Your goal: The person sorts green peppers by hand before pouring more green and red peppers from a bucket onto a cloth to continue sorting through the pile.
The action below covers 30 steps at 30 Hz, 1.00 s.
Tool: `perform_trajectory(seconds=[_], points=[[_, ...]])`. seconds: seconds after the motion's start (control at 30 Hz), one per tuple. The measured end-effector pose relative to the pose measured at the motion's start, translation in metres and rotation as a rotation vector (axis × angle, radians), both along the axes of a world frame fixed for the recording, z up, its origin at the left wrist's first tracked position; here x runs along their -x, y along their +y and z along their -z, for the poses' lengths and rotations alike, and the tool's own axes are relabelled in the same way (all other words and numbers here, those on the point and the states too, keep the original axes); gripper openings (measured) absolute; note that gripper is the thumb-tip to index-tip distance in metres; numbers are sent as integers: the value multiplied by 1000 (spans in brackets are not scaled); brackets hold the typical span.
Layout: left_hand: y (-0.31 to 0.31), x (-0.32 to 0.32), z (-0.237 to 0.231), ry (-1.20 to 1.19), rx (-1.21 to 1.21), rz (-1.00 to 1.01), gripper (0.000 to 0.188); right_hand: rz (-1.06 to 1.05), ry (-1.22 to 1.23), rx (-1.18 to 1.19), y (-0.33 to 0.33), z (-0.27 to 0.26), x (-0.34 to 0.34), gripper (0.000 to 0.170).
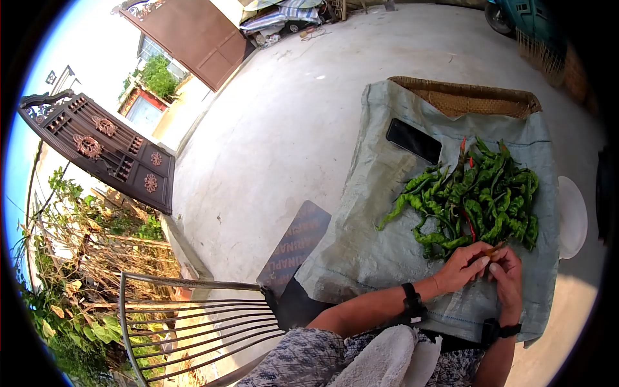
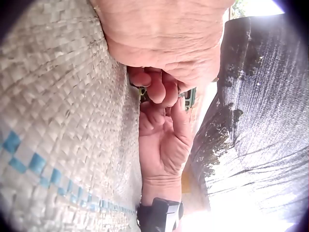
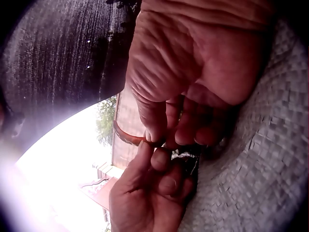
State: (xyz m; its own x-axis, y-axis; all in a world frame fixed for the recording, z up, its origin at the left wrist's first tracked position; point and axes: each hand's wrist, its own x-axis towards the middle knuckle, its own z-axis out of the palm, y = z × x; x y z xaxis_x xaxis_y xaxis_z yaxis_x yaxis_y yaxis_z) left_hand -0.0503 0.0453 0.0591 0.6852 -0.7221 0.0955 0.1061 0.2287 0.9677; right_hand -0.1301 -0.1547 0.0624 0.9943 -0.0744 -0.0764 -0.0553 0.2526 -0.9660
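Note:
Both hands meet at the near edge of a pile of green peppers (image 1: 480,200) with a few red ones. The left hand (image 1: 461,267) and the right hand (image 1: 507,274) pinch a small reddish-brown pepper (image 1: 494,249) between thumbs and fingers. In the right wrist view its curved end (image 3: 126,137) sticks out past the touching thumb tips of the right hand (image 3: 193,72) and left hand (image 3: 149,193). The left wrist view shows the left hand (image 2: 164,43) above the right hand (image 2: 164,140), fingers curled together; the pepper is hidden there.
A grey woven sack (image 1: 348,238) lies under the peppers, over a wicker basket (image 1: 464,97). A black phone (image 1: 414,140) rests on it. A white round object (image 1: 572,217) is at the right, a metal-barred chair (image 1: 200,322) at the lower left, a scooter (image 1: 532,26) at the upper right.

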Motion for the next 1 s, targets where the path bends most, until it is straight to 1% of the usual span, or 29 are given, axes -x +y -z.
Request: perform_trajectory(seconds=[0.1, 0.23, 0.4, 0.5, 0.6, 0.7, 0.8, 0.9, 1.0], points=[[-3, 3, 0, 10, 29, -44, 24, 17, 8, 6, 0, 1, 0, 21], [-1, 1, 2, 17, 2, -20, 22, 9, -29, 8, 3, -1, -1, 21], [0, -1, 2, 31, 5, 19, 21, 21, -3, 41, 1, 3, -1, 21], [2, -2, 4, 10, 24, 39, 22, 29, 14, 62, 2, 0, -2, 20], [-6, 0, 13, -98, 91, -26, 23, 36, 32, 100, 1, 2, -3, 19], [-7, 1, 13, -109, 140, -52, 22, 36, 51, 112, -1, 5, -2, 18], [-2, 0, 8, 9, 76, -17, 23, 26, 53, 99, -2, 4, -2, 18], [-3, 1, 4, 69, 31, -34, 24, 25, 45, 81, -2, 3, -1, 20], [-3, 1, 7, 35, 64, -44, 23, 30, 28, 63, 0, -2, -3, 23]])
